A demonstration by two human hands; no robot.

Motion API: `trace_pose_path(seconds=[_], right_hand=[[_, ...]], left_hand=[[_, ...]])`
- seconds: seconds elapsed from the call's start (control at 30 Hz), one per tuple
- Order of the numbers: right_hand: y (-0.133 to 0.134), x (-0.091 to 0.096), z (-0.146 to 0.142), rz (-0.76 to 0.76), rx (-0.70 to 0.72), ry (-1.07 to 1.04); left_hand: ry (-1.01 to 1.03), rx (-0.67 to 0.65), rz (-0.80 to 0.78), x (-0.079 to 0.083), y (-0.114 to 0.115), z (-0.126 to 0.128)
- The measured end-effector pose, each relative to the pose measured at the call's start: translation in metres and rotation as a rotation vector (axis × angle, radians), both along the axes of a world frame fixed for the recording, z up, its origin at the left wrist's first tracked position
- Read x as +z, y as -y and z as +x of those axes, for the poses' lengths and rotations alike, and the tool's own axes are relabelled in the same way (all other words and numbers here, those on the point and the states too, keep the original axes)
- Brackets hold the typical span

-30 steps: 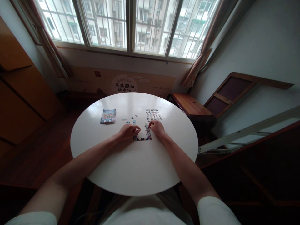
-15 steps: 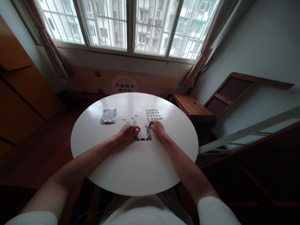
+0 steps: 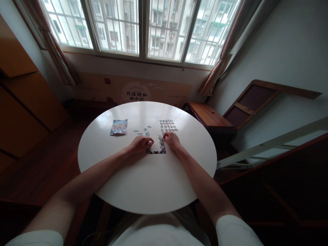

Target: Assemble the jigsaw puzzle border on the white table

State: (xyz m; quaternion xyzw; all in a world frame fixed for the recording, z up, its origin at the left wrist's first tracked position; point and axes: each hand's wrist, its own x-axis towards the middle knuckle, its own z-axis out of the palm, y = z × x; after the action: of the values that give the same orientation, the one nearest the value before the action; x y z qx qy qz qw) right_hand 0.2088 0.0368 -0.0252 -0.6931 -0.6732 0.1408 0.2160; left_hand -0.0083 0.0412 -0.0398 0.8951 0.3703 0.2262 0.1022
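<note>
A partly joined jigsaw puzzle (image 3: 162, 149) lies on the round white table, its joined pieces forming a U-shaped border. Over its left side is my left hand (image 3: 140, 143), fingers curled and the thumb and index tips close together; anything between them is too small to make out. My right hand (image 3: 172, 139) is closed in a pinch at the border's right side, and its fingertips hide what they hold or touch. Several loose puzzle pieces (image 3: 140, 134) are scattered just beyond my left hand. Beyond my right hand, more puzzle pieces (image 3: 167, 123) lie in rows.
A small colourful picture sheet (image 3: 119, 127) lies on the left part of the white table (image 3: 148, 184). Past the table stand a wooden bench (image 3: 210, 114) at the right and a printed cardboard panel (image 3: 159, 89) under the window. A metal frame (image 3: 271, 141) slants at the right.
</note>
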Motion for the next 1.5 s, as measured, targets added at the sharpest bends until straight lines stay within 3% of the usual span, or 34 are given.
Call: trace_pose_path(seconds=[0.2,0.43,0.6,0.73,1.07,1.5], right_hand=[[-0.001,-0.001,0.001,-0.001,0.003,0.006],[-0.003,-0.004,0.001,0.006,-0.002,-0.002],[-0.004,-0.005,0.002,0.003,0.007,-0.006],[-0.003,-0.005,0.002,-0.002,0.010,-0.012],[-0.006,-0.008,0.003,0.009,0.016,-0.006],[-0.001,-0.001,0.000,-0.014,0.007,-0.007]], left_hand=[[0.064,0.053,-0.009,0.005,-0.003,-0.004],[0.364,0.538,-0.075,0.020,-0.025,-0.029],[0.382,0.665,-0.105,0.023,-0.038,-0.043],[0.276,0.674,-0.117,0.021,-0.033,-0.037],[0.077,0.559,-0.165,0.014,-0.012,-0.015],[0.073,0.602,-0.191,0.021,-0.021,-0.029]])
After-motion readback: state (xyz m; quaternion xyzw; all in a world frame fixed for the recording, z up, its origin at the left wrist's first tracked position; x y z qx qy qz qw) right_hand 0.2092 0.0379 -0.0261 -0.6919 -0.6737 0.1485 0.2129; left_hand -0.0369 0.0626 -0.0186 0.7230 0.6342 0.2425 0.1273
